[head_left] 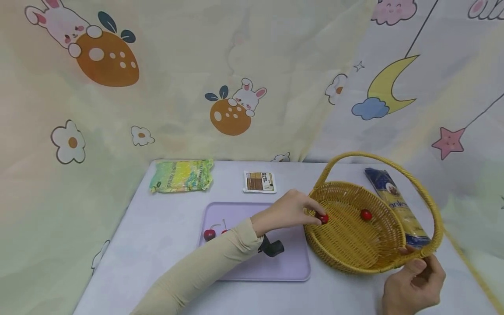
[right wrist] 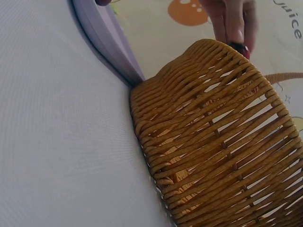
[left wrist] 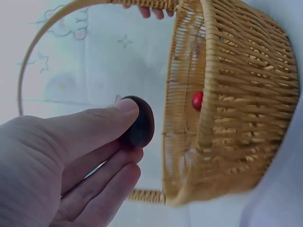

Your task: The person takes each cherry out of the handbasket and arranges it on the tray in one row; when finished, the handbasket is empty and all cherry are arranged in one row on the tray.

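Note:
My left hand [head_left: 289, 212] pinches a dark red cherry [head_left: 323, 218] between thumb and fingers, above the left rim of the round wicker basket [head_left: 342, 238]. The left wrist view shows that cherry [left wrist: 141, 125] dark, close to the basket's opening. Inside the basket lies another red cherry [head_left: 366, 215]. At the basket's near right side, my right hand [head_left: 413, 284] grips the rim where the arched handle joins; some of its fingers are hidden behind the weave. On the lilac tray [head_left: 283, 267] sits a stemmed cherry [head_left: 209, 235], with a second partly covered by my left sleeve.
A yellow-green packet [head_left: 182, 176] lies at the table's back left. A small brown-and-white packet [head_left: 260, 181] is behind the tray. Right of the basket, a blue-and-gold bag [head_left: 401, 208] lies partly behind the handle. A patterned curtain hangs behind the table.

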The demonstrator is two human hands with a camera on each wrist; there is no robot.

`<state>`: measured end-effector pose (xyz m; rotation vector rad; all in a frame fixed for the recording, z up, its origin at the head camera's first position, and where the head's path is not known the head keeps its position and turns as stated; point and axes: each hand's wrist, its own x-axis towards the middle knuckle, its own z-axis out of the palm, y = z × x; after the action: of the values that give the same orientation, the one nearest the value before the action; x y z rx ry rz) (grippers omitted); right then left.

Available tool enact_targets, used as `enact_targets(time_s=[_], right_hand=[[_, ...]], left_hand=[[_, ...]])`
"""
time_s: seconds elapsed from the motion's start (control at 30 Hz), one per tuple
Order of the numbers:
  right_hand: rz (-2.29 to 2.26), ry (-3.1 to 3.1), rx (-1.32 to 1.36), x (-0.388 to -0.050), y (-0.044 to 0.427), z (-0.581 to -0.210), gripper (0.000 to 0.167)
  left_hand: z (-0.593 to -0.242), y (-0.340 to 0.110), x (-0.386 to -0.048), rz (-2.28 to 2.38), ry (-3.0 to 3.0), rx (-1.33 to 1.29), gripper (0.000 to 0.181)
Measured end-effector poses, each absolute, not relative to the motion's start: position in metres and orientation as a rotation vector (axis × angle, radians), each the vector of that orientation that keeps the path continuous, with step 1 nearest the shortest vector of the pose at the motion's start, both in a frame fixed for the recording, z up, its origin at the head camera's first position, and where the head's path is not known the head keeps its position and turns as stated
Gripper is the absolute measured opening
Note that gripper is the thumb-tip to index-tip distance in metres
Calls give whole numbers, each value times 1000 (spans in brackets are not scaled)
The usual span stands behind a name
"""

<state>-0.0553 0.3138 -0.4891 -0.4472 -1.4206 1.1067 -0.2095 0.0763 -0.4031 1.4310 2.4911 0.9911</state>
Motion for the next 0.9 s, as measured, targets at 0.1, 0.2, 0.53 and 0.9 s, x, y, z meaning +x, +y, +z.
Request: enact_targets(time_s=[0.1,0.2,0.53,0.9], right_hand=[[1052,-1484,-535,-52,311,-490,31],[1005,-1534,-557,-50,314,-494,31],[1029,-1537,-565,-54,315,-492,31],[1051,-1518,-576,-55,316,-492,31]], left_hand=[[-406,57,-207,1036,2492,1394,21],[-412,39,-203,1071,2503,1374,20],[-443,0,-197,1153,2518,1260,15],[-465,-18,-190,1010,2625,1265,15]])
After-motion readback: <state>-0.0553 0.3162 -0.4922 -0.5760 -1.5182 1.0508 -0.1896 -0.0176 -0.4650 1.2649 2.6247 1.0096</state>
